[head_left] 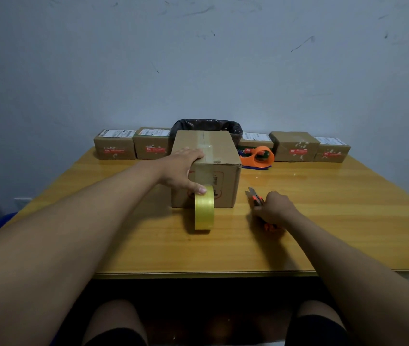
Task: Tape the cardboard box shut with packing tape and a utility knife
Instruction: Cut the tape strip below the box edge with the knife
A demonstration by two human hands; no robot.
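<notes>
The left hand (182, 168) lies spread over the near top edge of the cardboard box (207, 168), fingers flat on the lid and the thumb reaching down the front face to touch the top of the tape roll (204, 210). That roll of yellowish packing tape stands on edge against the box front, with a clear strip running from it up the face and along the lid seam. The right hand (274, 208) is curled around the orange-and-black utility knife (257, 197) on the table, just right of the box, its blade end pointing away from the person. The box sits near the table's middle, with bare wood open on both sides and in front. Behind it a bin with a black liner (207, 126) shows above the lid, and an orange tape dispenser (259, 156) lies to the right. Small parcels (114, 147) line the far edge against the wall. The wooden table (335, 221) is glossy; its near edge crosses above the person's knees. The wall (198, 58) is pale and scuffed.
</notes>
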